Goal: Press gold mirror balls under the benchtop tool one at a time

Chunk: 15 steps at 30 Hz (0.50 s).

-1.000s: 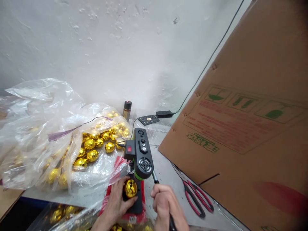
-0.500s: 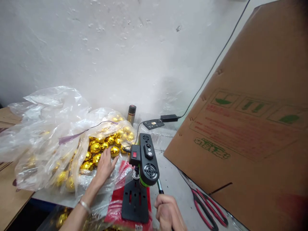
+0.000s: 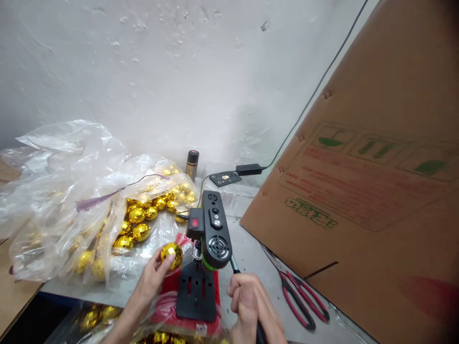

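Note:
Between the thumb and fingers of my left hand (image 3: 152, 277) is a gold mirror-ball ornament (image 3: 171, 256), held just left of a small black drill press (image 3: 217, 231). My right hand (image 3: 253, 306) is closed around the black grip of the press's metal lever (image 3: 234, 263). The press has a red switch on its side and stands over a slotted black base plate (image 3: 197, 291). More gold balls (image 3: 138, 216) lie in the open mouth of a clear plastic bag (image 3: 103, 186) to the left. Red plastic (image 3: 168, 296) lies under the base plate.
A large cardboard box (image 3: 358, 191) leans on the right, with red-handled scissors (image 3: 304, 301) beside it. A spray can (image 3: 192, 165), a black power adapter (image 3: 249, 169) and a dark flat card (image 3: 225, 178) are by the wall. More gold balls (image 3: 91, 319) lie in plastic at the front.
My left hand has taken a gold ball from the bag's mouth and brought it toward me, beside the press. My right hand stays on the lever. The view has shifted slightly.

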Motion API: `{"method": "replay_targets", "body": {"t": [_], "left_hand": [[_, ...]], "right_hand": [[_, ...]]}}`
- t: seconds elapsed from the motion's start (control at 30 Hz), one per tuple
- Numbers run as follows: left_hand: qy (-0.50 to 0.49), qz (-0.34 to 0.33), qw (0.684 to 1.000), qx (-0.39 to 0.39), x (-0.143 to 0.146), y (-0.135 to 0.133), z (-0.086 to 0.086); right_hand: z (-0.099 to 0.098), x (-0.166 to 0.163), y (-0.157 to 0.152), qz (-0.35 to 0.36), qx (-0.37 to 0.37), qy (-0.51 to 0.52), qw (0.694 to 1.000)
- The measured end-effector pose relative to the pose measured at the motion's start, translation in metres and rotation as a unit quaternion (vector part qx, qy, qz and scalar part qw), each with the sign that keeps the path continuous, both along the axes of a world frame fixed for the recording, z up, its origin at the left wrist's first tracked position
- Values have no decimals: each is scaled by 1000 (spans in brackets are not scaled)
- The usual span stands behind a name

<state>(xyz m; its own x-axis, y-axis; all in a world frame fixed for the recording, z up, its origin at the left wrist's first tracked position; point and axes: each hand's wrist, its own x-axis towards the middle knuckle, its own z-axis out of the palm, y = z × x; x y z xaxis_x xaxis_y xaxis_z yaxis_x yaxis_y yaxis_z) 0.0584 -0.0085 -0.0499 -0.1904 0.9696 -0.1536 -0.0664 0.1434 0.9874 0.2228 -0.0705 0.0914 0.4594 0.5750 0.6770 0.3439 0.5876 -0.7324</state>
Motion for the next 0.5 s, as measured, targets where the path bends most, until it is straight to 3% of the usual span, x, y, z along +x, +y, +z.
{"method": "replay_targets", "body": {"t": [0.07,0.17,0.33,0.5], "left_hand": [[-26,3,1000,-4,18,-25,-15],[34,6,999,23,39,-41,-37],[208,6,972,112,50,-33,-57],[250,0,955,159,52,-28,-64]], "right_hand": [[0,1,1,7,7,-9,1000],[-3,3,1,9,13,-20,1000],[-8,5,-1,9,22,-38,999],[-12,6,-1,6,23,-58,998]]}}
